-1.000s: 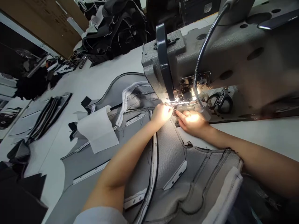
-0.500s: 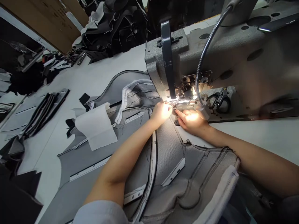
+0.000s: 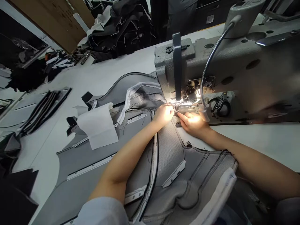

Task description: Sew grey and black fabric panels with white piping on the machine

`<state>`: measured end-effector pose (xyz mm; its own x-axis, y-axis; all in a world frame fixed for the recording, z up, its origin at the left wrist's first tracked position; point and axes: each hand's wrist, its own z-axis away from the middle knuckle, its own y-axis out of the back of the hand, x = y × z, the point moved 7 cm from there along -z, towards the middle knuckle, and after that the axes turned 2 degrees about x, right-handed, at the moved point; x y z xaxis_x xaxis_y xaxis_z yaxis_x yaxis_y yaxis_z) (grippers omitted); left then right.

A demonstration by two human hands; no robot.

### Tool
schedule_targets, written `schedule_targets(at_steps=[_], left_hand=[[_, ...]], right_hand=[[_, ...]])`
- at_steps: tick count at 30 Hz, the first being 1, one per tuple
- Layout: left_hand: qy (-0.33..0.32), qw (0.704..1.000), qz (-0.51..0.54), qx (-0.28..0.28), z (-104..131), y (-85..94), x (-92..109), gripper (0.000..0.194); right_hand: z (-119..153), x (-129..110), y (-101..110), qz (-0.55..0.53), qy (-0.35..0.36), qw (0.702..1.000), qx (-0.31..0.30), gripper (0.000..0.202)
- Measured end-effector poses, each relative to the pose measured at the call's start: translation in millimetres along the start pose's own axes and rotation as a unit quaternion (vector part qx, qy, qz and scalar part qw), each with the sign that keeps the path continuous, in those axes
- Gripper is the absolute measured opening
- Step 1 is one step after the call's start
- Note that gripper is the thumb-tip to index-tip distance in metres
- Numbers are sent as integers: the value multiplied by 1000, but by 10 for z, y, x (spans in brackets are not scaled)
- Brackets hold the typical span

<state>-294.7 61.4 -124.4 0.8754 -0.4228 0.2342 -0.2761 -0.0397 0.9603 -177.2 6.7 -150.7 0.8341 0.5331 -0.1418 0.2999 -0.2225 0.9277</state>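
A large grey sewn fabric cover [image 3: 170, 153], with dark seams and white perforated strips, lies across the table and runs up to the sewing machine's needle area. My left hand [image 3: 165, 115] is closed on the cover's edge just left of the lit presser foot [image 3: 177, 107]. On the bed's right side rests my right hand [image 3: 194, 123]. Its index finger is stretched toward the foot and the other fingers curl loosely below. That fingertip touches the work edge beside the foot. The needle itself is hard to make out in the glare.
The grey sewing machine [image 3: 234, 68] fills the upper right, with a flexible lamp neck [image 3: 214, 51] in front. Black-handled scissors [image 3: 220, 105] lie on its bed. A white fabric piece [image 3: 97, 126] rests on the cover. Stacked panels [image 3: 44, 111] and a dark fabric heap [image 3: 124, 31] stand farther off.
The view has shifted slightly, so the machine sits a little lower and farther right. Both hands keep nearly the same place and pose at the presser foot.
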Motion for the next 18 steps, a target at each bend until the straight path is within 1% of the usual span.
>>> schedule_targets(at_steps=[4, 8, 11, 15, 18], left_hand=[[-10, 1000, 28, 10, 3, -9, -6, 25], [-16, 998, 44, 35, 5, -27, -33, 25], [-14, 997, 63, 50, 10, -33, -73, 22], [-21, 991, 104, 84, 8, -35, -115, 20], [-25, 984, 131, 114, 50, -44, -138, 18]], right_hand=[[-13, -18, 26, 11, 12, 1000, 6, 40], [-21, -17, 33, 20, 17, 1000, 9, 38], [-3, -29, 50, 8, 26, 1000, -5, 37], [49, -46, 79, -18, 55, 998, -32, 40], [86, -15, 89, -14, 52, 998, -42, 42]])
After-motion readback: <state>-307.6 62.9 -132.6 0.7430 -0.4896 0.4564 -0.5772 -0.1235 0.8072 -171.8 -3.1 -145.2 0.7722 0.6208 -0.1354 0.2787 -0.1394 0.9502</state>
